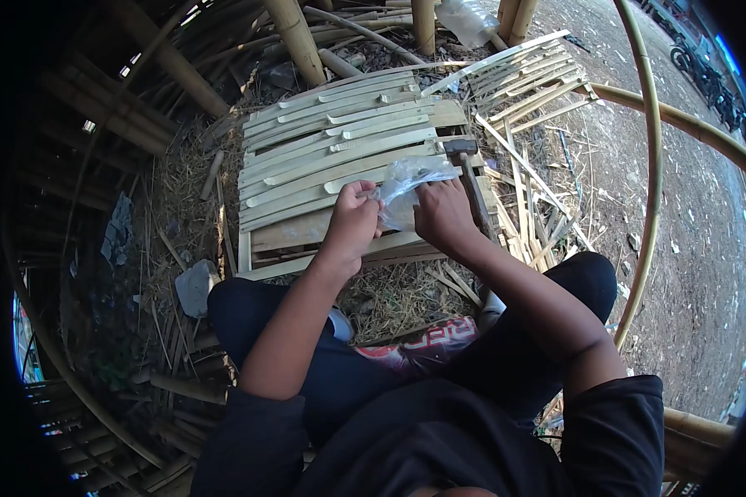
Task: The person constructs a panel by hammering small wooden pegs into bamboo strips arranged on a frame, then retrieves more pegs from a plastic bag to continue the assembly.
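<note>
- Holding a clear plastic bag between them, both hands sit in front of the person's body, above the near right part of a panel of pale bamboo slats.
- The left hand is nearly closed, its thumb and fingers pinching the bag's left edge.
- The right hand is at the bag's right side, back upward and fingers bent; the fingertips are hidden, so I cannot tell how far open it is or what it grips.
- The bag is crumpled, its upper part spreading toward the right hand; its contents are too small to make out.
- A hammer with a dark head lies just beyond and to the right of the right hand, its handle running toward the person.
- The slats lie side by side across the panel, several with pale, scooped-looking ends.
- A second set of slats lies farther off to the right, near a clear plastic container.
- A grey block sits on the straw-strewn ground, left of the panel.
- A red and white printed sack lies between the person's bent legs.
</note>
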Available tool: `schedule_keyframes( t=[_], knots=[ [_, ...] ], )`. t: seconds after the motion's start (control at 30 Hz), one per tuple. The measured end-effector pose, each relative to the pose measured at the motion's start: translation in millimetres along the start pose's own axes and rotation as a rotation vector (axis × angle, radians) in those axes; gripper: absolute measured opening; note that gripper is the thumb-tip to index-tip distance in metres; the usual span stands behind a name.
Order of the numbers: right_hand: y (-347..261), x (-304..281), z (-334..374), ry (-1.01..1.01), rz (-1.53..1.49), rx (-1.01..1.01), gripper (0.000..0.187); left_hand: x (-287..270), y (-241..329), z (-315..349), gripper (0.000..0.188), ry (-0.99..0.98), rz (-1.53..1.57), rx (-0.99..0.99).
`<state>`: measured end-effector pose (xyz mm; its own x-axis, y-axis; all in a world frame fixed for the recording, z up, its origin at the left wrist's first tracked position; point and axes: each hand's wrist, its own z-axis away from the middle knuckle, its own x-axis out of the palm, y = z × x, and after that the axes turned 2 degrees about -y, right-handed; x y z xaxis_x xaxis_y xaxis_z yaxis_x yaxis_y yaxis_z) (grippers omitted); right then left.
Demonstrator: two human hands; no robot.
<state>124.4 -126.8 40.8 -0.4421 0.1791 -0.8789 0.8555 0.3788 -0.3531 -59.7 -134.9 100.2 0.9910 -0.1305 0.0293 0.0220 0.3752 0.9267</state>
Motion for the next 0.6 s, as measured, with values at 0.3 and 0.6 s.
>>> schedule_keyframes(
  t=[0.3,0.6],
  knots=[
    [10.9,-15.3,-6.5,-0.021,0.128,-0.049,0.025,-1.0,5.7,-7.5,0.035,-0.089,0.101,-0.066],
    [18.5,-12.2,-0.5,-0.378,0.251,-0.037,0.026,5.1,6.0,-3.3,0.038,-0.121,-0.001,-0.081]
  ],
)
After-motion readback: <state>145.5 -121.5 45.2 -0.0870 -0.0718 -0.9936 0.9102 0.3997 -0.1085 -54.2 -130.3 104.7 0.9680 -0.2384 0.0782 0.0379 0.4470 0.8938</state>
